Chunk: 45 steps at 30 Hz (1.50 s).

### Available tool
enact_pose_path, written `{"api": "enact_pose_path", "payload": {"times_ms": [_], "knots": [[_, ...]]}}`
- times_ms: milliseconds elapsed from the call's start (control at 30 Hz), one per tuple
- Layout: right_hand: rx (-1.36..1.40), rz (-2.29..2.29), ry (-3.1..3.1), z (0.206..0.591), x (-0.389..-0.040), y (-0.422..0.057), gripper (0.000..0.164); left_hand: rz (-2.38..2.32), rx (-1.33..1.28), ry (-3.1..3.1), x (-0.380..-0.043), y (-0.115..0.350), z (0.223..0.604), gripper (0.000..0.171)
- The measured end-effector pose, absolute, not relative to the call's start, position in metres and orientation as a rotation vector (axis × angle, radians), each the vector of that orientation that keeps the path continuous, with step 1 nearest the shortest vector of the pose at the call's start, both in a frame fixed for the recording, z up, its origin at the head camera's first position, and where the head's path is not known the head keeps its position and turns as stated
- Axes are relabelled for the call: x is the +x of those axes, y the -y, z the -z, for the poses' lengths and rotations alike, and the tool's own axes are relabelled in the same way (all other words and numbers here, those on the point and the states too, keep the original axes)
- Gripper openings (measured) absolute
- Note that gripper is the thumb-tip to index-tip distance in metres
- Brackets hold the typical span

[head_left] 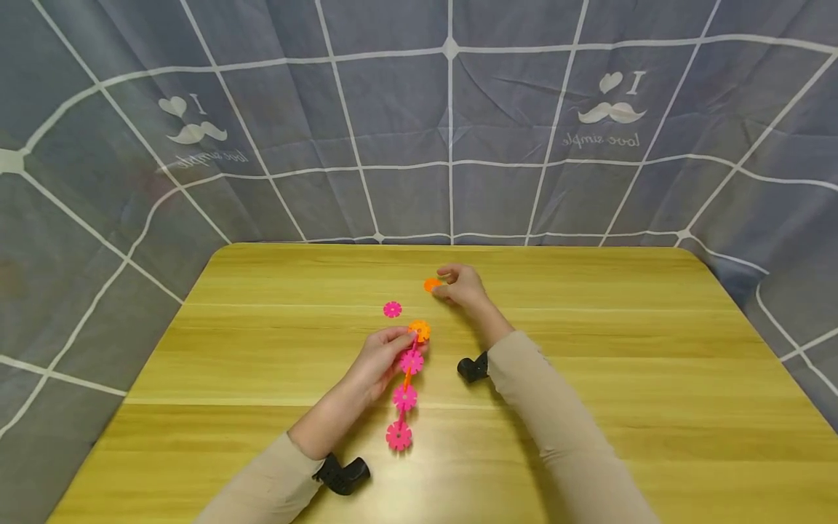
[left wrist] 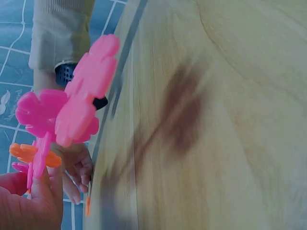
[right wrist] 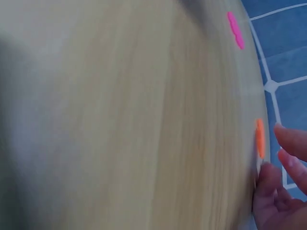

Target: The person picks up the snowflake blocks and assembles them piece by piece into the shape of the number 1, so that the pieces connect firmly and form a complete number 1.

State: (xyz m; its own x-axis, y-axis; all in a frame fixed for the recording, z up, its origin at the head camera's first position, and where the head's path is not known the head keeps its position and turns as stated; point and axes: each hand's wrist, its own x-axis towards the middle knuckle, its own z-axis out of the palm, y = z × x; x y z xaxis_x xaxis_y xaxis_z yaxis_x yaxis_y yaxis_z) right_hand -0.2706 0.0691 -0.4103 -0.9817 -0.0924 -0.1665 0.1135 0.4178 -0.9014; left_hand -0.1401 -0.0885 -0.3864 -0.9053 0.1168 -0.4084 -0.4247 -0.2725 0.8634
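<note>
A chain of pink and orange notched plastic snowflake discs (head_left: 404, 397) is held by my left hand (head_left: 380, 358), its thumb and fingers pinching it just below the orange disc (head_left: 420, 331) at the far end. In the left wrist view, the chain's pink discs (left wrist: 91, 76) stick out past the fingers, above the table. My right hand (head_left: 463, 287) reaches to a loose orange disc (head_left: 431, 284) lying flat on the table. The right wrist view puts the thumb by the orange disc's (right wrist: 260, 139) near end, with the forefinger apart from it.
One loose pink disc (head_left: 392, 309) lies on the wooden table (head_left: 622, 349), left of the loose orange one. A grey curtain (head_left: 406, 204) with white lines hangs behind the table's back edge. Black wrist mounts (head_left: 343, 475) are on both forearms.
</note>
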Motion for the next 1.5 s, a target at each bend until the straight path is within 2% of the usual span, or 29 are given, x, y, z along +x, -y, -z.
{"api": "enact_pose_path", "payload": {"times_ms": [233, 500, 767, 1100, 1500], "knots": [[0.023, 1.189, -2.793, 0.405, -0.267, -0.058, 0.033, -2.229, -0.391, -1.645, -0.140, 0.090, 0.386, 0.022], [-0.074, 1.063, -2.748, 0.403, -0.267, -0.057, 0.034, -2.202, -0.384, -1.653, -0.141, 0.092, 0.387, 0.017], [-0.139, 1.341, -2.445, 0.404, -0.257, -0.065, 0.021, -2.209, -0.379, -1.634, -0.139, 0.092, 0.385, 0.017], [-0.262, 1.663, -2.115, 0.389, -0.233, -0.075, 0.023, -2.220, -0.368, -1.623, -0.138, 0.091, 0.384, 0.023], [-0.449, 1.726, -2.004, 0.371, -0.208, -0.084, 0.016, -2.229, -0.318, -1.620, -0.133, 0.090, 0.384, 0.026]]}}
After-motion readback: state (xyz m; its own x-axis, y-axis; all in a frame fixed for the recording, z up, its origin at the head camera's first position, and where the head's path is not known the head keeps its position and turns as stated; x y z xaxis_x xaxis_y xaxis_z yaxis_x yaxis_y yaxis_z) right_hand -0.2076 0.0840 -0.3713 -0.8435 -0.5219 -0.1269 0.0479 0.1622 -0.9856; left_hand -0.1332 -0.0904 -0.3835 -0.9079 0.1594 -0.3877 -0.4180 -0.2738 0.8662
